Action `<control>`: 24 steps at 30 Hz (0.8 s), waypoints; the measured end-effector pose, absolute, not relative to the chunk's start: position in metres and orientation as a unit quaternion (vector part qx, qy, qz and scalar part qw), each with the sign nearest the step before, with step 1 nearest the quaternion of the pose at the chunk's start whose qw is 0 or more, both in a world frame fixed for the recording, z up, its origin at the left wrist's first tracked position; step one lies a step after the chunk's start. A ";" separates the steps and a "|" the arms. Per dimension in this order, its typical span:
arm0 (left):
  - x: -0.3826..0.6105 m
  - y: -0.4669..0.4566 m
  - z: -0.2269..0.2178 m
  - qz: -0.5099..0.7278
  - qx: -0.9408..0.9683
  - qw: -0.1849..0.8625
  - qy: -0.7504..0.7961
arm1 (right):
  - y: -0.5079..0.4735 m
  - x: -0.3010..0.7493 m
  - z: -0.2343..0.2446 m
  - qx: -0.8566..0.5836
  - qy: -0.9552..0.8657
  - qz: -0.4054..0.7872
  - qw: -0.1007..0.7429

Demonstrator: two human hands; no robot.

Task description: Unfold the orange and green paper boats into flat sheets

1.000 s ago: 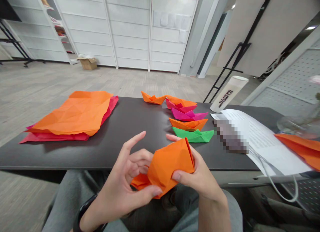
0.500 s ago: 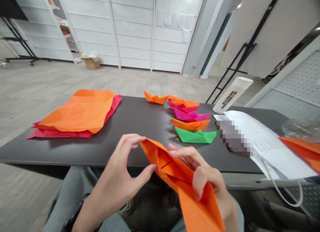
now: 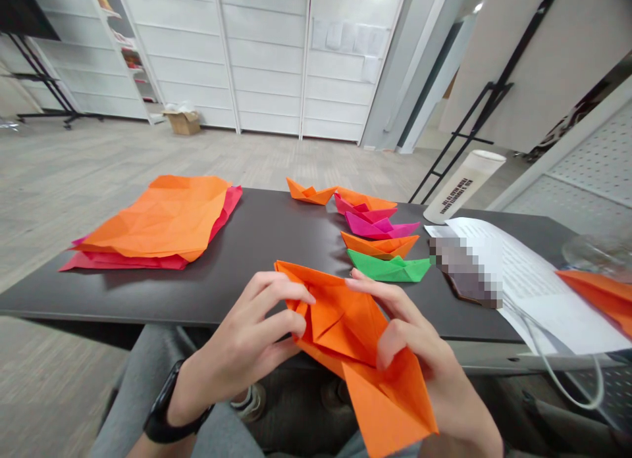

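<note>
Insp. 1: Since approx. half a sec ago, left hand [image 3: 247,343] has closed in; fingers now pinch the near-left flap of the orange paper model [image 3: 348,339], where before they only hovered at its edge. Model also lies flatter.

Insp. 2: Confirmed. Right hand [image 3: 419,353]?

Insp. 1: Clamped on the model's right side, index finger along the top edge, thumb over the lower panel. Both hands gripping the same piece, apart from each other, one per side. Judged: that hold keeps the folded layers spread so the inner creases show.

Insp. 2: Location of model?

Insp. 1: Held in the air over the lap, overlapping the near edge of the dark table [image 3: 276,241]. Can't tell if it touches the top.

Insp. 2: Material, shape?

Insp. 1: Thin matte paper, sharp creases, triangular facets, long pointed end toward the camera. Table is smooth, semi-matte.

Insp. 2: Other items?

Insp. 1: Row of finished paper boats, incl. a green boat [image 3: 388,268] nearest the hands, lined up clear of the work area. Crumpled orange sheets [image 3: 158,214] stacked over red ones, far left. Printed pages [image 3: 513,267] right; white tube [image 3: 464,185] beyond. Black watch [image 3: 165,415] on left wrist.
</note>
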State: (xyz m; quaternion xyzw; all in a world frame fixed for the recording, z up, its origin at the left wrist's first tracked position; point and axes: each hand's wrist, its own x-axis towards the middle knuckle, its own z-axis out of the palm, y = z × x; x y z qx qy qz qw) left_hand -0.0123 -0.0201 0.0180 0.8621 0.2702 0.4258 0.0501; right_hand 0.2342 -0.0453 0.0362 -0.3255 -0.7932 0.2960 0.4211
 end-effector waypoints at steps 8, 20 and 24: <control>-0.024 -0.020 0.030 0.325 0.918 -0.054 0.221 | -0.056 0.242 0.046 -0.404 -0.832 0.225 0.305; -0.015 -0.028 0.045 0.320 0.918 -0.132 0.196 | -0.053 0.192 0.043 -0.487 -0.804 0.050 0.338; -0.019 -0.032 0.044 0.304 0.929 -0.115 0.178 | -0.052 0.199 0.044 -0.553 -0.730 0.082 0.394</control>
